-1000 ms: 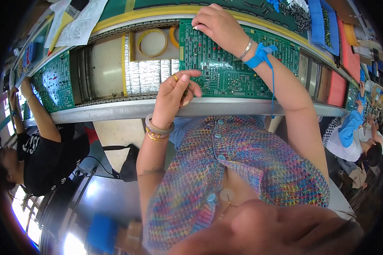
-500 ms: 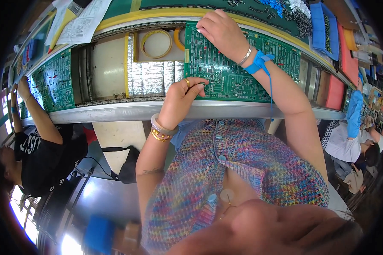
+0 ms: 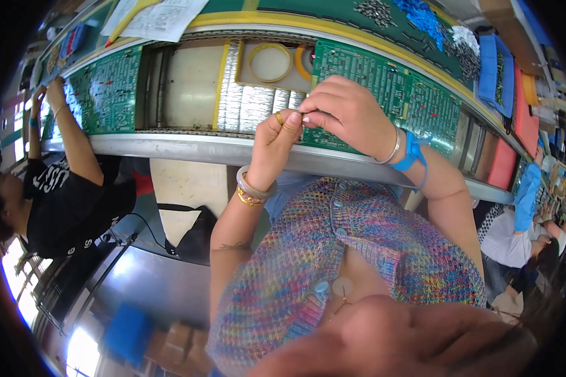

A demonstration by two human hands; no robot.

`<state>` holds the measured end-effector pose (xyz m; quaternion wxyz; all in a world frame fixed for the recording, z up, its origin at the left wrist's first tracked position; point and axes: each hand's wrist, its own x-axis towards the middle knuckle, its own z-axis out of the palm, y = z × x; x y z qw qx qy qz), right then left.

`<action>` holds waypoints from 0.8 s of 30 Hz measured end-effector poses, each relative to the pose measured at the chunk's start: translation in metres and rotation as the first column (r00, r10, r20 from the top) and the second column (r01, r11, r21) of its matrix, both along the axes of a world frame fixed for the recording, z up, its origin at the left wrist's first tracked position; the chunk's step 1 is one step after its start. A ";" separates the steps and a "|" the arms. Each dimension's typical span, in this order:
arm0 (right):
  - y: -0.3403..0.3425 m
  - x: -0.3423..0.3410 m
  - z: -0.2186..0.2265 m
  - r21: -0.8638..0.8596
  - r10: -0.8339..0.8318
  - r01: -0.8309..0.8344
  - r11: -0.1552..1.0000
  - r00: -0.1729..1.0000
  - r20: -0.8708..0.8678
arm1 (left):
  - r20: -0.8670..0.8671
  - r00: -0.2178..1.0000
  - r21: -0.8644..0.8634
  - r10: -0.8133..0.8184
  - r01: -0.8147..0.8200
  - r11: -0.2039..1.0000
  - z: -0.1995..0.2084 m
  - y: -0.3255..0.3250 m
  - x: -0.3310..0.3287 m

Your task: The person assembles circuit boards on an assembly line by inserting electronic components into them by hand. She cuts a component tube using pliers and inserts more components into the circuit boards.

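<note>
My left hand (image 3: 275,135) and my right hand (image 3: 353,116) meet at the fingertips over the left part of the near edge of a green circuit board (image 3: 358,66). Both pinch at one spot, where a small dark component (image 3: 304,117) shows between the tips; its exact kind is too small to tell. The board lies flat in the rail track and is covered with small parts. My right hand and forearm hide some of its near side. A blue wrist strap (image 3: 412,151) is around my right wrist.
A metal rail (image 3: 188,149) runs along the near side. Tape rolls (image 3: 270,63) lie left of the board. Beyond are loose blue parts (image 3: 421,19) and a blue bin (image 3: 489,69). At left, a co-worker's hand (image 3: 55,94) is over another board (image 3: 110,88).
My right hand has come from the board's far left corner down to my left fingertips. The left hand still pinches. The view has shifted, so the boards appear farther right.
</note>
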<state>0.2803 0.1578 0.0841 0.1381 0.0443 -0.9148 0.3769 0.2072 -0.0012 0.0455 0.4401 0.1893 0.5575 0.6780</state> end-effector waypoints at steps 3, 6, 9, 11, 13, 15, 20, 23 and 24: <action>-0.006 -0.001 0.011 -0.002 -0.036 0.036 0.999 0.999 -0.009 | -0.051 0.999 -0.038 0.000 -0.002 0.999 0.005 -0.016 -0.014; 0.000 0.005 0.019 -0.029 -0.050 0.050 0.998 0.999 -0.001 | -0.772 0.624 -0.441 -0.117 -0.394 0.807 0.010 -0.040 -0.067; -0.001 0.015 0.017 -0.049 -0.061 0.063 0.997 0.997 0.047 | -0.878 0.327 -0.444 -0.350 -0.830 0.339 0.003 -0.101 -0.165; -0.005 0.019 0.015 -0.062 -0.060 0.063 0.996 0.997 0.058 | -0.826 0.348 -0.448 -0.443 -0.883 0.140 0.002 -0.141 -0.208; -0.004 0.023 0.012 -0.101 -0.076 0.086 0.991 0.992 0.097 | -0.750 0.408 -0.522 -0.521 -0.848 0.088 0.000 -0.149 -0.222; -0.003 0.027 0.012 -0.145 -0.086 0.106 0.984 0.986 0.142 | -0.661 0.466 -0.594 -0.588 -0.804 0.030 -0.003 -0.153 -0.223; 0.001 0.034 0.009 -0.218 -0.123 0.187 0.958 0.953 0.277 | -0.678 0.376 -0.629 -0.631 -0.742 0.234 0.005 -0.114 -0.147; 0.001 0.035 0.008 -0.206 -0.133 0.182 0.961 0.963 0.233 | -0.726 0.265 -0.628 -0.635 -0.631 0.455 0.016 -0.088 -0.096; 0.001 0.034 0.008 -0.188 -0.117 0.159 0.969 0.969 0.217 | -0.748 0.246 -0.623 -0.617 -0.582 0.523 0.016 -0.083 -0.081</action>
